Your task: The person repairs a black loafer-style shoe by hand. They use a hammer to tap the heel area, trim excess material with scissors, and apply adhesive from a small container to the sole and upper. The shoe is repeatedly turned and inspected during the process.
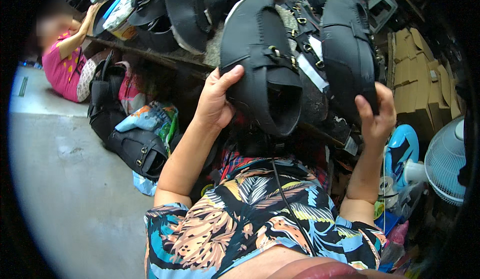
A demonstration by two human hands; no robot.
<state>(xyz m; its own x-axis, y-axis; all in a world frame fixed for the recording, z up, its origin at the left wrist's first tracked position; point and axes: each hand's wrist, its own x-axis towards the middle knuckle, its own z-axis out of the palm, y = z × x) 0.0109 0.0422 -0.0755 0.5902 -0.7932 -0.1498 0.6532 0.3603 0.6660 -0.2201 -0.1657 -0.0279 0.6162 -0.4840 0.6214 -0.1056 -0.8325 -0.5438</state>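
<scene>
My left hand (217, 96) is closed on the side of a black shoe (250, 41), thumb pressed on its upper. That shoe has a stitched seam over the toe, a strap with gold-coloured metal fittings, and its foot opening turned toward me. At the right, my right hand (377, 111) grips the heel end of a second black shoe (345, 49), which is turned partly on its side. Both shoes are held up side by side, toes pointing away. Between them lie black straps with metal buckles (302, 21) and a white strip (312, 71).
More black shoes (187, 16) crowd the bench at the back left, near a white tub (120, 24). Others (137, 149) lie on the floor at left with colourful plastic. Another person (65, 64) sits far left. Flattened cardboard (420, 79) and a fan (447, 159) stand right.
</scene>
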